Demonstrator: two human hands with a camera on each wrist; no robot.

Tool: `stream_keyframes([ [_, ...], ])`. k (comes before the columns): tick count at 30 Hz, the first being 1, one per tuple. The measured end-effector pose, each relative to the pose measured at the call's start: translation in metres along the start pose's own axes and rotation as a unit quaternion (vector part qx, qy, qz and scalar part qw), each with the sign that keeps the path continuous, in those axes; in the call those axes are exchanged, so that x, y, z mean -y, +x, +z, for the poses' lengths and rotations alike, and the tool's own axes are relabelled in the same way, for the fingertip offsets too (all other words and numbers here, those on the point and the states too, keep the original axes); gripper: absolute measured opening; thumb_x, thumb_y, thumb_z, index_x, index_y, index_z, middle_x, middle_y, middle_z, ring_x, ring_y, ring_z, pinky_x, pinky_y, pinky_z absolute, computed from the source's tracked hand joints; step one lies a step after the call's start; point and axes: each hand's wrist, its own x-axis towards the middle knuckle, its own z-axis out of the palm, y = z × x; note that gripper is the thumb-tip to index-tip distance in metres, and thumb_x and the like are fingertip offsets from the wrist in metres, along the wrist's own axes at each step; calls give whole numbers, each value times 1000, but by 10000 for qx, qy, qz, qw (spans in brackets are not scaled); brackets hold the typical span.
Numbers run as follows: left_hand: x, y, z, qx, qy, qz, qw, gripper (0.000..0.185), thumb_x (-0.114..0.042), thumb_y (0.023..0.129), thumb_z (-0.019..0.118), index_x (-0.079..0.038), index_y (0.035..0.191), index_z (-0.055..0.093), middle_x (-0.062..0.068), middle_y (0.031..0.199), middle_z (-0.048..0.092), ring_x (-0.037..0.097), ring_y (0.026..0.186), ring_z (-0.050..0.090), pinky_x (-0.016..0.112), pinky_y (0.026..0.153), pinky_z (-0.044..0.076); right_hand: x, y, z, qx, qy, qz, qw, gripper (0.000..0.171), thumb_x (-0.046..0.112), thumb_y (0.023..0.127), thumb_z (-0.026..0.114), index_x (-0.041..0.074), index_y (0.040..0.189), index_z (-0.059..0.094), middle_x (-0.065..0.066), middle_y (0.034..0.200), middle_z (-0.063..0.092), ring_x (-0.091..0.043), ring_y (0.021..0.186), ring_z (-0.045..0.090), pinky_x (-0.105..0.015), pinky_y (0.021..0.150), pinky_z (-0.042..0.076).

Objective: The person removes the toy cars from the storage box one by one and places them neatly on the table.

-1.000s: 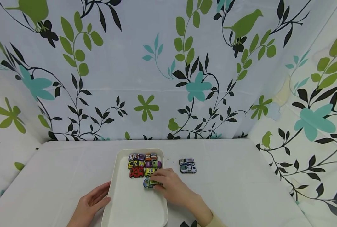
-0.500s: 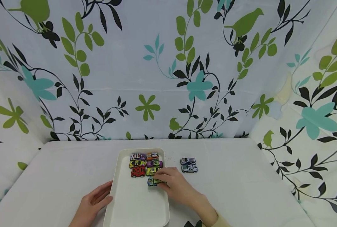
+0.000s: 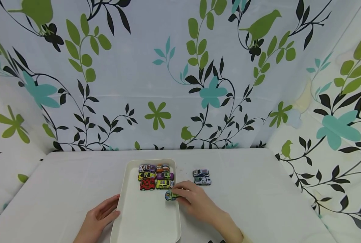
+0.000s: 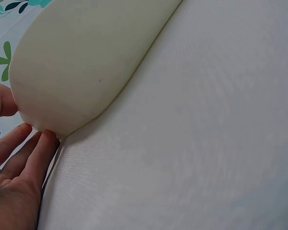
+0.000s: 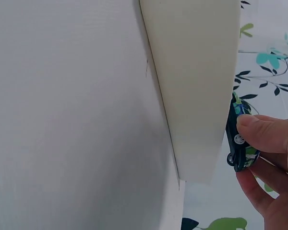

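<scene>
Tabletop [image 3: 244,206]: tray [image 3: 147,221] with six cars [image 3: 160,176]

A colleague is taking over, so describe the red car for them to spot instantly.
On the white table is a white tray. Two columns of toy cars stand towards its far end; the red car ends the left column on the near side. Beside a yellow-green car, it alone has a mainly red body with dark marks.

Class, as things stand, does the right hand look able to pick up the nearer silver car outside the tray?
Probably not yet: the right hand has the green car pinched in its fingers. The way itself looks free, though: nothing stands between the hand and the silver car.
</scene>
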Motion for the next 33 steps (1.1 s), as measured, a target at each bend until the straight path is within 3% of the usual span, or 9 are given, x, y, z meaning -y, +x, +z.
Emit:
stream_keyframes([
  [10,0,0,1,-64,6,-46,10000,69,-23,92,74,-4,150,43,19,152,45,-14,107,56,16,91,52,-7,-14,-7,-76,89,128,9999,26,3,86,76,10,111,74,0,116,66,-12,104,63,-20,88,54],
  [25,-2,0,2,-59,24,-80,9999,69,-25,92,73,-4,150,43,17,153,44,-15,106,56,18,92,53,-28,-40,-14,-372,180,405,9983,33,-3,80,80,9,110,74,0,113,67,-16,104,65,-29,89,58],
  [33,-3,-1,3,-84,33,-239,9997,69,-27,92,73,-6,150,43,17,153,44,-10,111,58,29,97,54,-37,-47,-14,-387,80,729,9966,35,0,79,82,11,111,74,1,115,68,-17,107,65,-33,91,58],
])
